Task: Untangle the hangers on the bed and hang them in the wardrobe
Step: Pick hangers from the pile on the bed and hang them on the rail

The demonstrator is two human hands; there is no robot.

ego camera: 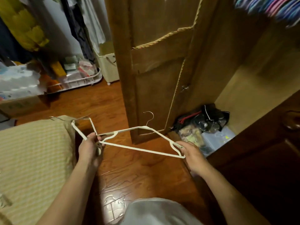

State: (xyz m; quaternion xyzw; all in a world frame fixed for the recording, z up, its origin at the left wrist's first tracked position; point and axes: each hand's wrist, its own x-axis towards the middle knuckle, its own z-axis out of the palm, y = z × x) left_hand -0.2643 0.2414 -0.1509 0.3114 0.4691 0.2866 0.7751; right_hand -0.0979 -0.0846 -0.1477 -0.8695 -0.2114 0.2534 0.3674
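Two white hangers are hooked together over the wooden floor. My right hand (190,153) grips the right corner of the near hanger (139,149), whose metal hook points up. My left hand (90,147) grips the second hanger (81,132) where the two cross. That second hanger reaches back toward the bed (32,151) at the left. The open wardrobe (259,82) stands at the right, with several coloured hangers (272,7) on its rail at the top right.
The wardrobe door (154,62) stands open ahead. Bags and a clear plastic box (215,138) lie on the wardrobe floor. A clothes rack with garments, a white basket (78,78) and a cardboard box fill the back left. A dark wooden cabinet (267,159) is at my right.
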